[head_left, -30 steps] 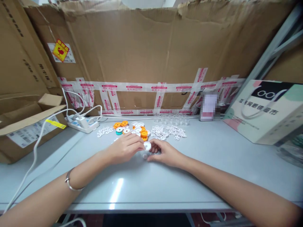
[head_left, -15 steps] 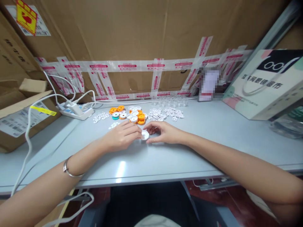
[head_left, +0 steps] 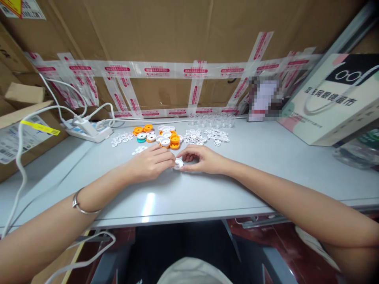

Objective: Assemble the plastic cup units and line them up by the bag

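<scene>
A small white round plastic part, like a shallow cup or wheel (head_left: 179, 163), is between my hands just above or on the grey table. My left hand (head_left: 151, 162) has its fingertips on the part's left side, partly covering its middle. My right hand (head_left: 204, 158) curves around from the other side, with thumb and index finger at its rim. Just beyond lie orange wheels (head_left: 174, 142), white wheels (head_left: 166, 134) and a teal one (head_left: 141, 139), some stacked. Small white flat pieces (head_left: 194, 137) and tiny white pieces (head_left: 139, 150) lie in loose piles around them.
Clear little cups (head_left: 211, 120) stand along the back, near a pixelated phone (head_left: 262, 103). A paper bag (head_left: 331, 102) and a clear plastic container (head_left: 355, 152) are at the right. A power strip (head_left: 89, 131), white cables and an open cardboard box (head_left: 26, 138) occupy the left.
The view has tilted and shifted slightly, so everything sits a little higher in the picture. Both hands stay at the white round part, the left fingertips now reaching further over it.
</scene>
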The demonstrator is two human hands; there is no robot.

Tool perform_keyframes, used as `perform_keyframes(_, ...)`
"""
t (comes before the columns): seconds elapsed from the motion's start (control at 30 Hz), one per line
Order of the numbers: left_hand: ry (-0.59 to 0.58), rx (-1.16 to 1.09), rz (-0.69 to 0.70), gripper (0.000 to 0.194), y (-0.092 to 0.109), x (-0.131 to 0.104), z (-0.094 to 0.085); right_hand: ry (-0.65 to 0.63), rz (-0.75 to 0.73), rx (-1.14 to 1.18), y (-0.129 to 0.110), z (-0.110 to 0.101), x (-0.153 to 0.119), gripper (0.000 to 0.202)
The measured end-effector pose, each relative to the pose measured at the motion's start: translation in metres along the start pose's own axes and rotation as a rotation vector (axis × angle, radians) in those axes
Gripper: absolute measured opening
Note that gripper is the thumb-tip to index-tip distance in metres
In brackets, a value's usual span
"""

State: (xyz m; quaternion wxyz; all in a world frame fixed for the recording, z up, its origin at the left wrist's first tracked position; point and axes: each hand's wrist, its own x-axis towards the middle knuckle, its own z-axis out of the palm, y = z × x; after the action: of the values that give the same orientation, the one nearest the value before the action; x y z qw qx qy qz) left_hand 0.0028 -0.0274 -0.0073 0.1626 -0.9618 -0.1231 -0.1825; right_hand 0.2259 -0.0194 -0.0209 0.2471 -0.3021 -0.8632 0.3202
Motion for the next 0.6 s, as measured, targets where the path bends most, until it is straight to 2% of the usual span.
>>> perform_keyframes(0.2, 0.001, -0.016, 0.017, 0.022, 0.0, 0.001, 0.003, -0.005, -0.036, -0.047, 0.001, 0.0, 0.0, 0.028)
perform_keyframes(0.37, -0.015, -0.028, 0.017, 0.022, -0.001, 0.0, 0.004, 0.025, -0.035, -0.034, 0.004, 0.004, 0.001, 0.033)
perform_keyframes(0.6, -0.066, -0.052, -0.002, 0.025, -0.002, -0.003, 0.005, 0.06, 0.019, -0.047, 0.003, 0.01, 0.002, 0.029)
